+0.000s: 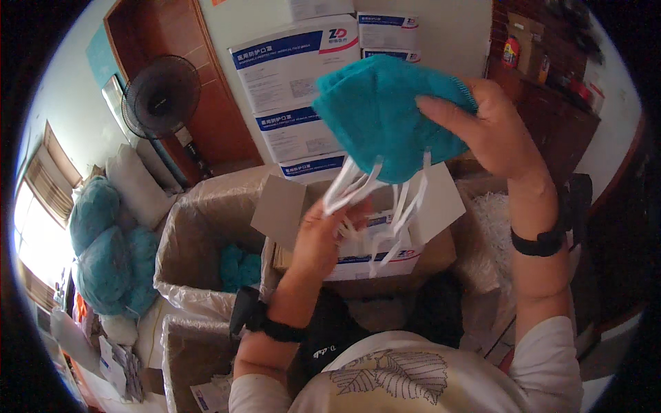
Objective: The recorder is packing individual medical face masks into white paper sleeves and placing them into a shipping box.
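A stack of teal folded face masks (pixel 385 113) is held up in front of me by my right hand (pixel 485 127), whose thumb presses on the near face and whose fingers go behind. White elastic ear loops (pixel 416 199) dangle from the masks' lower edge. My left hand (pixel 320 234) is closed around the loops at the left, pulling them down and taut; its fingertips are partly hidden. Below the masks stands an open carton (pixel 441 199) with its flaps spread, holding white and blue printed packs (pixel 379 265).
A plastic-lined box (pixel 206 227) at left holds more teal masks (pixel 241 267). Another lined box (pixel 182 344) sits nearer. White strips fill a box (pixel 492 213) at right. Printed cartons (pixel 289 82) are stacked behind. A fan (pixel 162 96) and bulging teal bags (pixel 103 241) stand left.
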`<state>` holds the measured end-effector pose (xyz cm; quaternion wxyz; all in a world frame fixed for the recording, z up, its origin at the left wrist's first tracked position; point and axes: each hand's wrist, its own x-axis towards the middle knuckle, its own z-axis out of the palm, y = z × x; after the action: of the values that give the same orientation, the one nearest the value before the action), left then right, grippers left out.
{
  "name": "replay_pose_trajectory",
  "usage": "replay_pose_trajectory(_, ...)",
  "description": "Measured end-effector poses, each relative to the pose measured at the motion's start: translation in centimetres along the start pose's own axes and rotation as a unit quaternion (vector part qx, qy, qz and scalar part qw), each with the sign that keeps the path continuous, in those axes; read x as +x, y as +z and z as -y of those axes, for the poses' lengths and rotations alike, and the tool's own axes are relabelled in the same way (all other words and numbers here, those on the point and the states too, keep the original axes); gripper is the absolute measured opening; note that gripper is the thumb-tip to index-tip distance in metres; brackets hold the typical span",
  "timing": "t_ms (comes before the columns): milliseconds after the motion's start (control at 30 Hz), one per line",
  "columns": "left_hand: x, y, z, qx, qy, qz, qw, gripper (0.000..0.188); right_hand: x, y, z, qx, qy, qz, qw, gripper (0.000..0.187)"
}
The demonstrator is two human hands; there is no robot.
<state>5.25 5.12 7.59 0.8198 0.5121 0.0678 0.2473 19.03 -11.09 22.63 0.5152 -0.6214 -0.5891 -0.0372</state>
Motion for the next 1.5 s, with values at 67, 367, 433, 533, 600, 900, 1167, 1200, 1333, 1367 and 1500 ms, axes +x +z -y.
replay_pose_trajectory(67, 0.4, -1.4, -1.8, -0.024, 0.080, -0.014, 0.996, 0.025, -0.3, -0.5, -0.6, -0.004, -0.002, -0.008, 1.000, 0.026)
replay_pose_trajectory(367, -1.2, -1.5, -3.1, -0.298, 0.060, 0.213, 0.929, 0.035, -1.2, -0.2, -4.5, 0.113, 0.113, -0.012, 0.987, 0.030)
replay_pose_trajectory(433, -1.0, -1.6, -2.3, -0.342, 0.063, 0.275, 0.896, 0.039, -1.7, 0.8, -4.8, 0.075, 0.134, -0.007, 0.988, 0.031)
replay_pose_trajectory(533, -0.9, -2.0, -1.9, -0.374, 0.053, 0.339, 0.861, 0.057, -2.1, 1.2, -6.2, 0.135, 0.181, 0.050, 0.973, 0.033)
replay_pose_trajectory(600, -1.4, -1.8, -2.5, -0.341, 0.035, 0.347, 0.873, 0.081, -2.7, 1.7, -6.3, 0.101, 0.198, 0.047, 0.974, 0.033)
replay_pose_trajectory(900, -3.6, -7.0, -4.5, -0.132, 0.123, 0.407, 0.896, 0.096, -3.7, 0.4, -10.4, 0.153, 0.232, -0.061, 0.959, 0.033)
replay_pose_trajectory(1167, 0.7, -3.0, -5.0, 0.183, 0.190, 0.127, 0.956, 0.099, -2.0, -0.4, -4.5, 0.073, 0.161, 0.106, 0.979, 0.031)
replay_pose_trajectory(1200, 1.3, -2.4, -4.8, 0.182, 0.221, 0.172, 0.943, 0.102, -1.6, -0.2, -3.5, 0.088, 0.157, 0.124, 0.976, 0.031)
replay_pose_trajectory(1333, 1.3, 1.2, -3.7, 0.111, 0.143, 0.266, 0.947, 0.113, -0.7, 0.9, -2.9, 0.170, 0.135, 0.159, 0.963, 0.032)
replay_pose_trajectory(1367, 1.4, 1.3, -3.4, 0.097, 0.090, 0.265, 0.955, 0.112, -0.7, 0.9, -2.7, 0.178, 0.142, 0.164, 0.960, 0.032)
replay_pose_trajectory(1500, 1.5, 1.6, -1.4, 0.037, -0.004, 0.268, 0.963, 0.106, -0.2, 1.2, -2.6, 0.191, 0.155, 0.207, 0.947, 0.031)
